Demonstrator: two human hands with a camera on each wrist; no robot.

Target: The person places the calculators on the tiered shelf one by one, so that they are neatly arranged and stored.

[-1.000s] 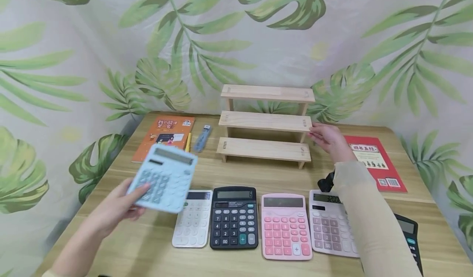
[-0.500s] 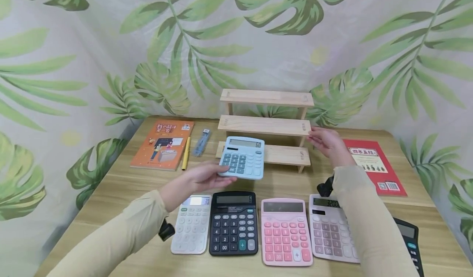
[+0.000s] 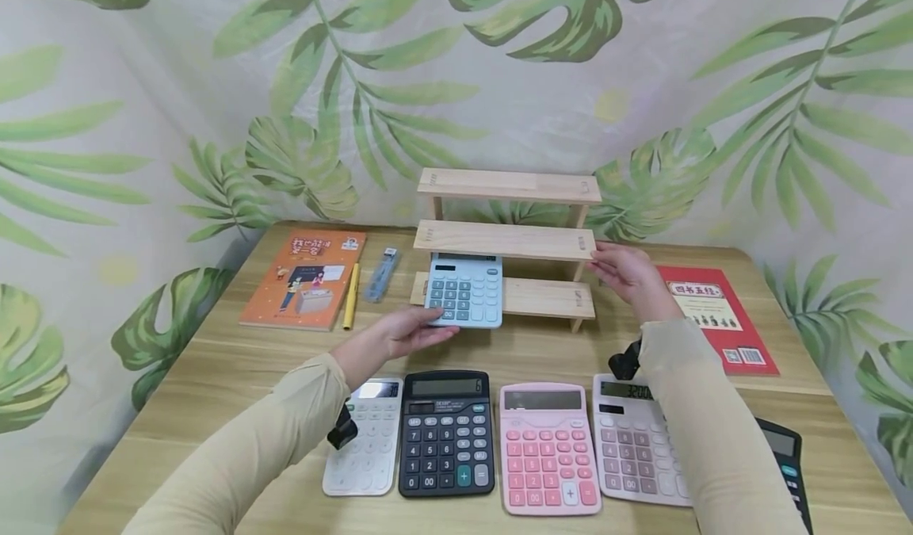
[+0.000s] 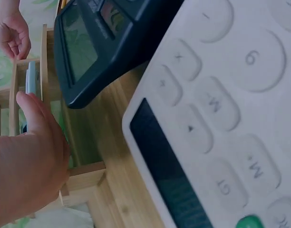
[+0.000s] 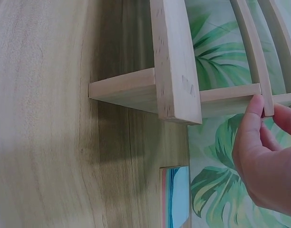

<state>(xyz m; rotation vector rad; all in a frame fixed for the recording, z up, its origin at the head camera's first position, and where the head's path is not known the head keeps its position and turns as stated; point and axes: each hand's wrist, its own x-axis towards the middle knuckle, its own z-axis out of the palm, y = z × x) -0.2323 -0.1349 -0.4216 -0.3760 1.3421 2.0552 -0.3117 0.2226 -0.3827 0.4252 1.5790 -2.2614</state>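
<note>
My left hand (image 3: 399,335) grips a light blue calculator (image 3: 467,289) by its lower left corner, thumb on the keys and fingers underneath. The calculator tilts back over the lowest board of a three-tier wooden rack (image 3: 506,238), and its top edge is hidden behind the middle board. Seen from the left wrist, the calculator (image 4: 31,78) shows only as a thin edge beyond the hand (image 4: 36,171). At the rack's right side, my right hand (image 3: 628,275) pinches the end of the middle board; the right wrist view shows thumb and fingers of this hand (image 5: 269,161) around that board end.
Along the front lie a white calculator (image 3: 364,448), a black one, a pink calculator (image 3: 549,456), a pale purple one and another black one partly under my right sleeve. An orange book (image 3: 299,281), yellow pen (image 3: 351,297) and blue case (image 3: 382,273) lie left; a red book (image 3: 720,313) right.
My left hand has carried the light blue calculator from the left across to the rack, then back over the lowest board, its top passing under the middle one. The right hand keeps its hold.
</note>
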